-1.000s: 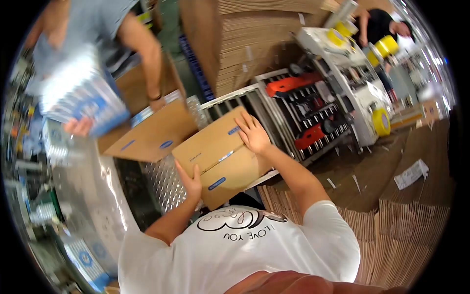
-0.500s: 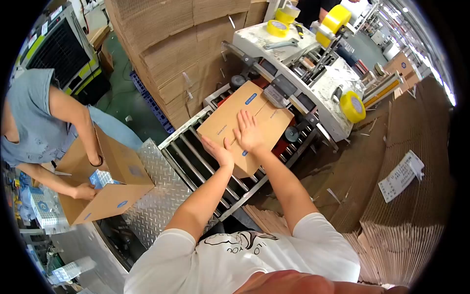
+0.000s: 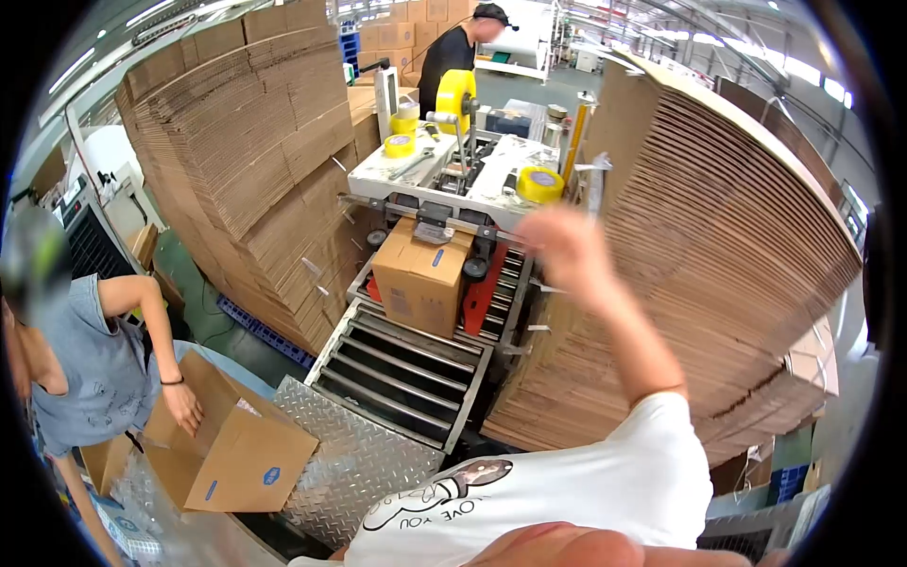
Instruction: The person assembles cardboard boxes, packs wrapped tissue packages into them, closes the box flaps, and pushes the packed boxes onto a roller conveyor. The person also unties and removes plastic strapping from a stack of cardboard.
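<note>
My right hand (image 3: 564, 248) is raised in front of the taping machine (image 3: 432, 180), to the right of a closed cardboard box (image 3: 422, 271). Motion blurs its fingers, and I cannot make out anything in them. The box stands upright on the conveyor rollers (image 3: 402, 364), its far end under the machine's front head. A blue label marks its top. Near my right hand, a roll of yellow tape (image 3: 539, 185) lies on the machine's top. My left hand is out of view.
Stacks of flattened cardboard rise at left (image 3: 255, 161) and right (image 3: 727, 246). At lower left a co-worker's hand (image 3: 184, 408) reaches into an open carton (image 3: 250, 454) beside a metal plate (image 3: 354, 463). Another person (image 3: 449, 61) stands behind the machine.
Both my hands have left the box. It has moved forward, partly into the machine. My right hand has risen to the right; my left has gone out of view. My view has tilted up.
</note>
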The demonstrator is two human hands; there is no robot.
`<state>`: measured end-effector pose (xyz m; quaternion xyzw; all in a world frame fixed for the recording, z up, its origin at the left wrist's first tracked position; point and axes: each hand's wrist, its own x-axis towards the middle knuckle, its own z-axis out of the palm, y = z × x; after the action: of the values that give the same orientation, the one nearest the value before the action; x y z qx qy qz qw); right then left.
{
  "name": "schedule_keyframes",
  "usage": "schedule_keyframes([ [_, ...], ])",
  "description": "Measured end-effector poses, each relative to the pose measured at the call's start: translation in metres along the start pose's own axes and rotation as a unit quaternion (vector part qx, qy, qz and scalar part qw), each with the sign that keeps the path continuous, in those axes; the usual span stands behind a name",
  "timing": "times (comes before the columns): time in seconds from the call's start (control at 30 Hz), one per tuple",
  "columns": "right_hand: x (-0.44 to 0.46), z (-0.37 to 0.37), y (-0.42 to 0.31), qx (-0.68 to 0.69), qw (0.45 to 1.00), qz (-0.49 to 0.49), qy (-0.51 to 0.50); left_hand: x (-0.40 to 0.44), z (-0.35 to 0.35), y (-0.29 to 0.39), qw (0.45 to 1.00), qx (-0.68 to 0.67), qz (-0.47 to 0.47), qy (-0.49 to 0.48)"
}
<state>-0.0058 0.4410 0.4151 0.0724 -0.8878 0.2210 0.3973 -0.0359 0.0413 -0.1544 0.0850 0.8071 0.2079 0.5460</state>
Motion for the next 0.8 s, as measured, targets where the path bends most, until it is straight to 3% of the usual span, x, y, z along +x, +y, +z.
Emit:
schedule_keyframes([
  [0.03,0.018,-0.043,-0.012,-0.151,0.980,-0.088,0.094,-0.006,0.004,-0.013,1.000,-0.007,-0.004,0.008],
  [0.07,0.037,-0.081,-0.026,-0.236,0.936,-0.166,0.203,-0.013,0.009,-0.024,1.000,-0.013,-0.006,0.014],
  [0.1,0.055,-0.112,-0.030,-0.360,0.877,-0.198,0.251,-0.019,0.015,-0.034,0.999,-0.024,-0.004,0.021],
  [0.13,0.067,-0.136,-0.046,-0.408,0.863,-0.141,0.263,-0.024,0.021,-0.042,0.999,-0.033,0.001,0.026],
  [0.2,0.080,-0.180,-0.039,-0.536,0.836,0.083,0.089,-0.029,0.035,-0.054,0.998,-0.055,0.015,0.036],
  [0.23,0.082,-0.193,-0.034,-0.535,0.836,0.076,0.090,-0.035,0.041,-0.056,0.997,-0.063,0.022,0.038],
  [0.3,0.089,-0.206,-0.020,-0.520,0.854,0.008,-0.020,-0.047,0.045,-0.056,0.995,-0.076,0.038,0.048],
  [0.33,0.096,-0.205,-0.020,-0.518,0.855,0.002,-0.016,-0.052,0.048,-0.057,0.994,-0.081,0.045,0.052],
  [0.4,0.110,-0.205,-0.020,-0.594,0.801,-0.026,-0.071,-0.063,0.053,-0.062,0.992,-0.094,0.056,0.060],
  [0.43,0.122,-0.206,-0.024,-0.615,0.786,0.013,-0.061,-0.066,0.057,-0.067,0.992,-0.097,0.058,0.062],
  [0.47,0.125,-0.218,-0.029,-0.569,0.822,-0.025,0.017,-0.068,0.057,-0.070,0.991,-0.098,0.062,0.067],
  [0.57,0.093,-0.212,-0.089,-0.449,0.854,-0.085,0.247,-0.077,0.050,-0.078,0.989,-0.109,0.051,0.081],
  [0.6,0.078,-0.204,-0.102,-0.397,0.873,-0.114,0.258,-0.077,0.051,-0.085,0.989,-0.114,0.045,0.085],
  [0.67,0.061,-0.175,-0.095,-0.456,0.820,-0.213,0.273,-0.084,0.052,-0.100,0.988,-0.121,0.026,0.093],
  [0.73,0.048,-0.168,-0.046,-0.549,0.834,0.018,0.052,-0.091,0.049,-0.112,0.986,-0.129,0.011,0.102],
  [0.8,0.050,-0.172,-0.043,-0.525,0.844,-0.013,0.107,-0.094,0.048,-0.123,0.984,-0.139,-0.003,0.108],
])
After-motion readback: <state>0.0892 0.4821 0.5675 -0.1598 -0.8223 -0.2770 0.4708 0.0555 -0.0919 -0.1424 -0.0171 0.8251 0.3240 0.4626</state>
